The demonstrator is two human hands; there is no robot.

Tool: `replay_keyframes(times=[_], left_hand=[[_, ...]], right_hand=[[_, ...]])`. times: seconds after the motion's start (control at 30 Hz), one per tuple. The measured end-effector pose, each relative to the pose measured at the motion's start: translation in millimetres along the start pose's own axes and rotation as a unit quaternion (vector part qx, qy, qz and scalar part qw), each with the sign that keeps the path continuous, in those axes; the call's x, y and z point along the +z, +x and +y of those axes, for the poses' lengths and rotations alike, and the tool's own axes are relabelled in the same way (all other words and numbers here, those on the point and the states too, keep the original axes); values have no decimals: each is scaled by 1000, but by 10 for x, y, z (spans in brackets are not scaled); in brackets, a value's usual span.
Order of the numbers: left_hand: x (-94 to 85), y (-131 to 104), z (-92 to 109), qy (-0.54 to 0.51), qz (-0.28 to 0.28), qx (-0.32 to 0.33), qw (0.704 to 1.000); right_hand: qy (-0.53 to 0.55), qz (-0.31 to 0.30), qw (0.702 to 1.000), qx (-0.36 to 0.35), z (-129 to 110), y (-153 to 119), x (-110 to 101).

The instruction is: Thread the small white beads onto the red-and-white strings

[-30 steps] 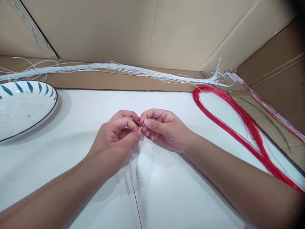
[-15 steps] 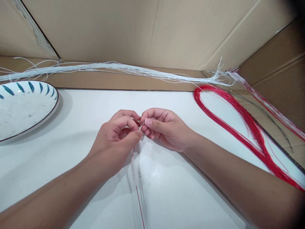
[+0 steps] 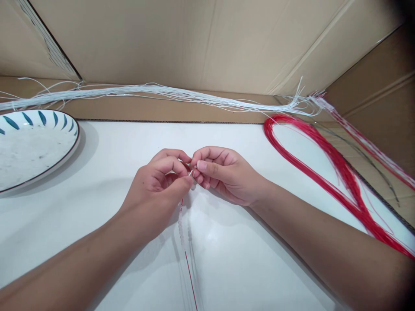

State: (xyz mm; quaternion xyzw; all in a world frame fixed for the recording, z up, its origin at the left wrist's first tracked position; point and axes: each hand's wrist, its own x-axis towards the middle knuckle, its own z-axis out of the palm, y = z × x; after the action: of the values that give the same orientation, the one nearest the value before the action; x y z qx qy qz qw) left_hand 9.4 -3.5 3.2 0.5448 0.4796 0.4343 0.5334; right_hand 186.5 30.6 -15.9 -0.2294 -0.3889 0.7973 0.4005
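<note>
My left hand (image 3: 160, 190) is closed in a pinch at the middle of the table. A short bit of white cord (image 3: 190, 172) shows between its thumb tip and my right fingers. My right hand (image 3: 223, 172) is closed too, thumb against forefinger, on something tiny near that cord's end; the fingers mostly hide it. The fingertips of both hands nearly meet. From under my left hand hangs a red thread (image 3: 191, 276) running toward the near edge. Small clear beads (image 3: 181, 229) sit along its upper part.
An oval white plate (image 3: 32, 151) with blue-green leaf marks and small bits on it stands at left. White cords (image 3: 155, 90) lie along the back. At right are a looped bundle of red thread (image 3: 292, 160) and a red-and-white strand bundle (image 3: 366, 140). Cardboard walls (image 3: 168, 43) rise behind.
</note>
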Motion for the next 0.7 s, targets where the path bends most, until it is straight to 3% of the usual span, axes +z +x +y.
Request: replay_keyframes(times=[0.7], left_hand=[[-12,4,-20,5,-10,6,1000]], right_hand=[[-4,9,1000,1,-8,-3,13]])
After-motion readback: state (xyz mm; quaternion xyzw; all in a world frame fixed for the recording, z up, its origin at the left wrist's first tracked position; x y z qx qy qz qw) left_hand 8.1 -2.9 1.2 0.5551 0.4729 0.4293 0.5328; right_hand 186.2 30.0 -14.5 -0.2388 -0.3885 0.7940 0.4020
